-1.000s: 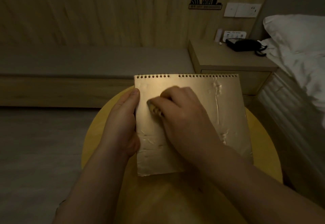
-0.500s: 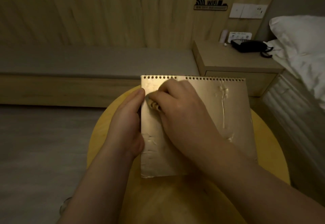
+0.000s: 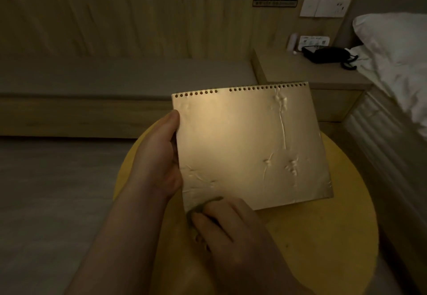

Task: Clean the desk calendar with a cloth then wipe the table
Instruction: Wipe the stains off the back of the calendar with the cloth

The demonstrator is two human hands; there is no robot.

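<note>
A gold, spiral-bound desk calendar with a wrinkled cover is held up over the round yellow table. My left hand grips its left edge, thumb along the side. My right hand is at the calendar's lower left corner, fingers closed on a small dark cloth that presses against the cover's bottom edge. Most of the cloth is hidden under my fingers.
A low wooden bench runs along the wood-panelled wall behind the table. A bedside cabinet carries a black telephone. A bed with a white pillow stands at the right. Grey floor lies to the left.
My right hand with the cloth has slid from the calendar's upper left area down to its lower left corner. The left hand keeps its grip on the left edge.
</note>
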